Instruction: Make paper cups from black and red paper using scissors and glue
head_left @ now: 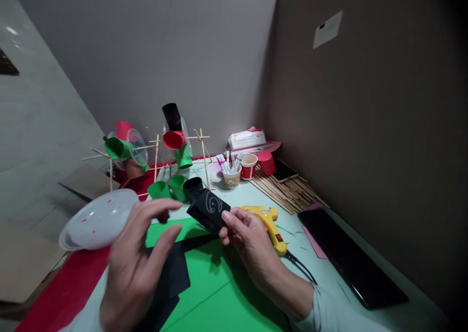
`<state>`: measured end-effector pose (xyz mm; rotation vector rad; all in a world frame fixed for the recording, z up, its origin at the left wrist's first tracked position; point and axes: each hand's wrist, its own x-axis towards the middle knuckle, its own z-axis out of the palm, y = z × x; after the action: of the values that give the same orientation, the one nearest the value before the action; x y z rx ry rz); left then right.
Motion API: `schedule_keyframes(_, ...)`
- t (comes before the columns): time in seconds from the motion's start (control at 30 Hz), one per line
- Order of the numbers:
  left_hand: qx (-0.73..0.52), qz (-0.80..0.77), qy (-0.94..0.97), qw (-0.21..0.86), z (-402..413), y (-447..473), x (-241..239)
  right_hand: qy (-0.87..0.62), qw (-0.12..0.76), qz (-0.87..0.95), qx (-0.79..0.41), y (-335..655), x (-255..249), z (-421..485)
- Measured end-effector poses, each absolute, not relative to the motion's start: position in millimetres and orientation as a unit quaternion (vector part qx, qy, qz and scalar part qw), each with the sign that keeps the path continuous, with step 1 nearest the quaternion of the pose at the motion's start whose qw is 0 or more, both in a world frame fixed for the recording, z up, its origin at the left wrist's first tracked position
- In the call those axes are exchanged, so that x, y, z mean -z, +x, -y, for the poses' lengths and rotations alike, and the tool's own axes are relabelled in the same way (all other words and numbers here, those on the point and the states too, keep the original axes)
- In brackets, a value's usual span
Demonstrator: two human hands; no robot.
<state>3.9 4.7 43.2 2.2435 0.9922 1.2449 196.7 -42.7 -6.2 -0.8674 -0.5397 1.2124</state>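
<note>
Between the thumb and fingers of my right hand [241, 232] is a piece of black paper [210, 206] with a pale swirl drawn on it. It looks curved or folded, and its far side is hidden. My left hand [142, 254] is raised just left of the paper, thumb and fingers apart, holding nothing. Below both hands lie a green sheet [212, 293] and black paper pieces [170, 273]. A yellow glue gun [270, 220] rests behind my right hand, its orange light showing. Two green paper cups [178, 188] and a black paper cup [193, 186] stand beyond the held paper.
Stick frames with coloured tubes [174, 139] stand at the back left. A translucent plastic dish [100, 220] is at the left. Farther back are a cup of markers [231, 176], a tissue pack [247, 138] and wooden sticks [281, 188]. A black slab [351, 256] lies right.
</note>
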Motion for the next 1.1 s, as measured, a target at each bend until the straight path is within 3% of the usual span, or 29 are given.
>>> schedule_keyframes(0.17, -0.343, -0.372, 0.813, 0.289, -39.5, 26.0, -47.1, -0.41, 0.685, 0.257, -0.544, 195.8, 6.9, 43.7)
schedule_keyframes(0.5, -0.334, -0.377, 0.763, 0.404, -29.8, 28.8, -41.4, -0.417, 0.689, 0.231, -0.546, 194.6, 5.2, 45.7)
schedule_keyframes(1.1, -0.37, -0.378, 0.753, 0.391, -23.6, 25.9, -41.8, -0.443, 0.676, 0.262, -0.528, 193.7, 4.3, 50.2)
